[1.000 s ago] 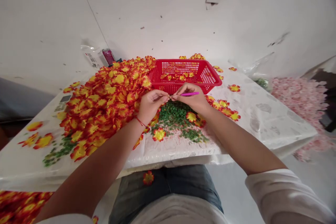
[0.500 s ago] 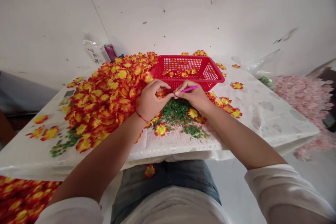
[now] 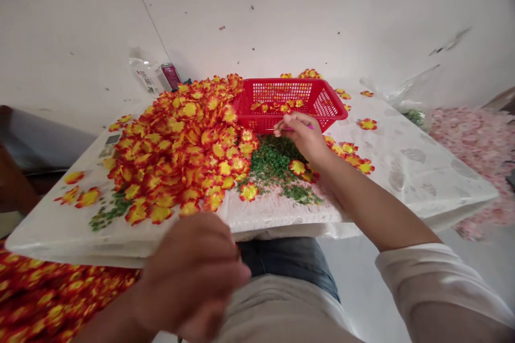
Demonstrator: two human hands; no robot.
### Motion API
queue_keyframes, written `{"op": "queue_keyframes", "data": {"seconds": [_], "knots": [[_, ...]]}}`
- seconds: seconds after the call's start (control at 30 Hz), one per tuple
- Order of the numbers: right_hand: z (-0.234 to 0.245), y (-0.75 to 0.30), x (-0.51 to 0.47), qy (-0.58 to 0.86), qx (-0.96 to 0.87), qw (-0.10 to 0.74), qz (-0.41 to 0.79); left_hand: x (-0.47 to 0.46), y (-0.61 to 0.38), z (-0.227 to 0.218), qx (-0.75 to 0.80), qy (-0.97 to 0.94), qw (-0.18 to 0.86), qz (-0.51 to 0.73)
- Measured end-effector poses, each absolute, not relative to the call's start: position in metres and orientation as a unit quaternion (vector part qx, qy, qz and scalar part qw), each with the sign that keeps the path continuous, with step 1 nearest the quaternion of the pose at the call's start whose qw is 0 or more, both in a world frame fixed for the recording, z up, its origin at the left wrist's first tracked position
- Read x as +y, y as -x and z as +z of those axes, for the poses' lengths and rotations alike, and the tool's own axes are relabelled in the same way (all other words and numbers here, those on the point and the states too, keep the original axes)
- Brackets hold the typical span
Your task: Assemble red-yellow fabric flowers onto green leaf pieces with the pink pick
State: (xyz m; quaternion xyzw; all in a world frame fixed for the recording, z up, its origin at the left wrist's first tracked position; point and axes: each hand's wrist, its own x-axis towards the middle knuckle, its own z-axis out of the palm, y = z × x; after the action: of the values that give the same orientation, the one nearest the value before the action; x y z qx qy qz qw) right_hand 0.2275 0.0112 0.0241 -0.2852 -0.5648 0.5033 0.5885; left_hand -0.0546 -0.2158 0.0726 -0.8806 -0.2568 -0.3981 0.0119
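Note:
My right hand [image 3: 301, 134] is closed on a thin pink-handled tool [image 3: 310, 127], whose fine needle-like tip points left. It hovers over the green bits just in front of the red plastic basket [image 3: 289, 125]. My left hand [image 3: 193, 273] is low at the table's front edge, above my lap, smeared by motion; its fingers do not show clearly. A large heap of red-and-yellow artificial flowers [image 3: 173, 144] covers the left middle of the table. Small green pieces [image 3: 271, 163] lie below my right hand, and a few flowers lie inside the basket.
The table [image 3: 394, 171] has a white patterned plastic cover. Loose flowers [image 3: 354, 158] lie right of the green pieces. More flowers [image 3: 48, 300] fill the floor area at lower left. Pink flowers [image 3: 466, 144] are massed beyond the right edge. A packet [image 3: 151, 76] leans by the wall.
My left hand has left my right hand and swung down and back toward my body. The right hand keeps the pink tool, now raised slightly, its thin tip showing.

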Motion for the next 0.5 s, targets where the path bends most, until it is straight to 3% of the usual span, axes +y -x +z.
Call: {"op": "queue_keyframes", "data": {"seconds": [0.03, 0.13, 0.3, 0.5], "knots": [[0.025, -0.228, 0.012, 0.283, -0.555, 0.592, 0.511, -0.233, 0.056, 0.047, -0.199, 0.905, 0.033, -0.374], [0.025, -0.227, 0.015, 0.286, -0.54, 0.609, 0.506, -0.262, 0.066, -0.035, -0.214, 0.934, 0.103, -0.268], [0.022, -0.225, 0.02, 0.289, -0.529, 0.624, 0.497, -0.271, 0.104, -0.124, -0.457, 0.873, -0.069, -0.159], [0.019, -0.224, 0.019, 0.31, -0.52, 0.614, 0.507, -0.271, 0.116, -0.149, -0.517, 0.805, -0.251, -0.146]]}}
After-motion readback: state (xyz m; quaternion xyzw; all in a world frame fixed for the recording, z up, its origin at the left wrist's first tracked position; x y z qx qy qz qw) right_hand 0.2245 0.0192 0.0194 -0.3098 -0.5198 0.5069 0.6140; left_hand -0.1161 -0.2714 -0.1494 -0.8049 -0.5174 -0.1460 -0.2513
